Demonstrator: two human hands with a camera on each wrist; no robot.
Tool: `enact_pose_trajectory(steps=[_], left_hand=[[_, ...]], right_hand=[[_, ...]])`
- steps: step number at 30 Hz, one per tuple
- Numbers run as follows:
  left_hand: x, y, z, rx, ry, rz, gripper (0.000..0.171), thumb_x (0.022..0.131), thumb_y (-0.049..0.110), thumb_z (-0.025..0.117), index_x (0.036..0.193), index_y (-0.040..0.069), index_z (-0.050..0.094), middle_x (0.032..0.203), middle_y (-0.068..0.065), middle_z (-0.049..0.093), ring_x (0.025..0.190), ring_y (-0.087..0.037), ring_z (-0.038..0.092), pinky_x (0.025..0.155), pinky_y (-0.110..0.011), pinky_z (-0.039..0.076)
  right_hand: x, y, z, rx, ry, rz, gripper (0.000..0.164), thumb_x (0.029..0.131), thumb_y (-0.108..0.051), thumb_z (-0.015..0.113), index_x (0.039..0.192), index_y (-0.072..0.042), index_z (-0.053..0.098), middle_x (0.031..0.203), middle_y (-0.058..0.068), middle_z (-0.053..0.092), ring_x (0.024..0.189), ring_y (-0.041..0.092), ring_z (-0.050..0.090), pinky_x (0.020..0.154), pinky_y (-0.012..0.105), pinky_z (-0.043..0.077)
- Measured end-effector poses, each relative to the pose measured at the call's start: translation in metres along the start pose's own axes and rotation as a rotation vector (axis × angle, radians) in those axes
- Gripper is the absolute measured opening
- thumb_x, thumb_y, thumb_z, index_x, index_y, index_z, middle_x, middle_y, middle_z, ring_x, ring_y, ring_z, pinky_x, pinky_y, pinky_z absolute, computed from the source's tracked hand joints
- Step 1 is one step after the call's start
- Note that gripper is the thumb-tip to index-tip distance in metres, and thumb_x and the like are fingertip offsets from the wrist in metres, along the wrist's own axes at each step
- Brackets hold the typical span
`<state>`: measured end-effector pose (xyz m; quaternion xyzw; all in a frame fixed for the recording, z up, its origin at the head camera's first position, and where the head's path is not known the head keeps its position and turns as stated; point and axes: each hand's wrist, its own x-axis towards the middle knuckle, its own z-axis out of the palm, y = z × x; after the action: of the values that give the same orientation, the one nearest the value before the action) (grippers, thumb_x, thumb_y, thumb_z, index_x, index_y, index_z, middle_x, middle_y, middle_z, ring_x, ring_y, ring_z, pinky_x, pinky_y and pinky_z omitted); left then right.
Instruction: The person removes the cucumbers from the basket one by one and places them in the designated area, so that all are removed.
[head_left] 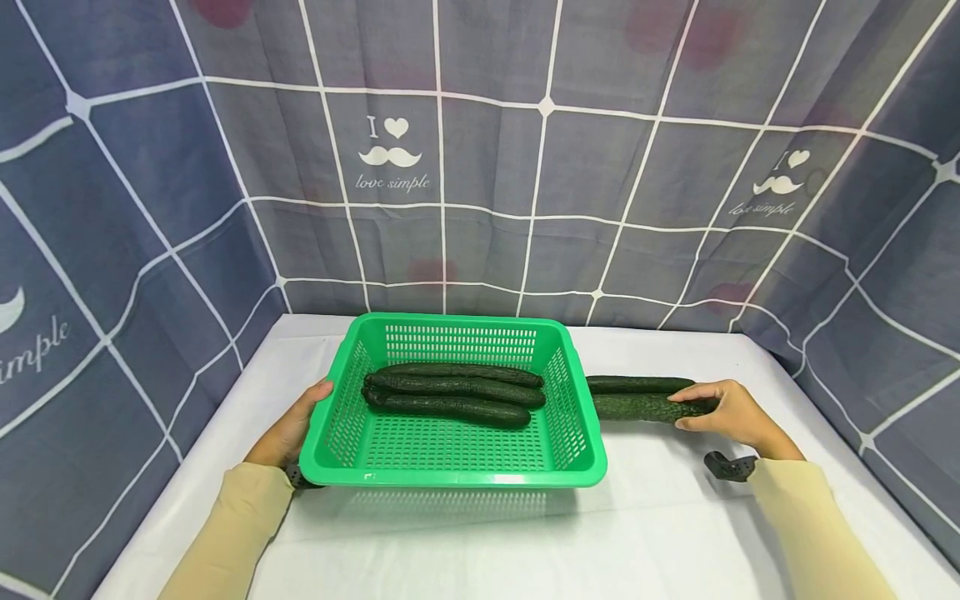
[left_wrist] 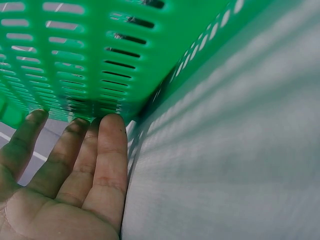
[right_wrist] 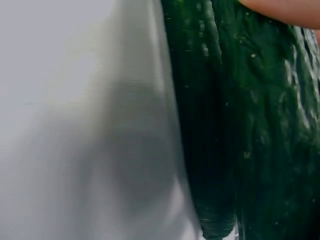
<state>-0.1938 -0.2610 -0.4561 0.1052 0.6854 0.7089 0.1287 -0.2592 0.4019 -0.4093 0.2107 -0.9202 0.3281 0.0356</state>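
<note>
In the head view, a green plastic basket [head_left: 450, 477] with slotted walls holds three dark green cucumbers [head_left: 450, 407] lying side by side toward its back. My left hand [head_left: 291, 427] is at the basket's left side, near the rim. The left wrist view shows its straight fingers [left_wrist: 111, 155] against the slotted wall. To the right of the basket, two more cucumbers lie on the white table. My right hand [head_left: 729, 412] grips the nearer cucumber [head_left: 633, 407] near its right end, thumb in front and fingers over it. The farther cucumber [head_left: 637, 384] lies just behind.
A white cloth [head_left: 465, 550] covers the table. Grey curtains [head_left: 487, 167] with white grid lines enclose the back and both sides. The basket's right wall stands close to the left ends of the two cucumbers on the table.
</note>
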Motion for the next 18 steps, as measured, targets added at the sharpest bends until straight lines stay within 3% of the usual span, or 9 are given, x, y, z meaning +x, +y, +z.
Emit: enact_pose_trajectory(steps=[7,11,18], left_hand=[[-0.001,0.002,0.000,0.006,0.003,-0.004,0.094,0.106,0.058,0.030,0.170,0.001,-0.009,0.122,-0.008,0.057,0.104,-0.017,0.066,0.087,-0.038,0.062],[-0.001,0.002,-0.001,0.002,0.014,-0.004,0.095,0.106,0.058,0.030,0.170,0.001,-0.008,0.121,-0.008,0.057,0.103,-0.016,0.067,0.086,-0.038,0.062],[0.000,-0.002,-0.004,-0.037,-0.029,0.055,0.087,0.108,0.056,0.031,0.168,0.000,0.003,0.122,-0.003,0.061,0.105,-0.016,0.068,0.088,-0.037,0.062]], right_hand=[[0.000,0.004,0.011,0.029,0.014,-0.063,0.031,0.074,-0.004,0.098,0.103,-0.004,0.086,0.103,-0.004,0.080,0.097,-0.008,0.064,0.084,0.011,0.049],[0.002,0.003,0.015,0.014,0.022,-0.092,0.031,0.073,-0.003,0.099,0.101,-0.005,0.086,0.103,0.003,0.081,0.096,-0.007,0.065,0.083,0.011,0.050],[0.008,-0.002,0.016,-0.035,-0.006,-0.029,0.033,0.074,-0.008,0.099,0.104,-0.009,0.087,0.111,0.011,0.080,0.102,-0.007,0.064,0.087,0.015,0.051]])
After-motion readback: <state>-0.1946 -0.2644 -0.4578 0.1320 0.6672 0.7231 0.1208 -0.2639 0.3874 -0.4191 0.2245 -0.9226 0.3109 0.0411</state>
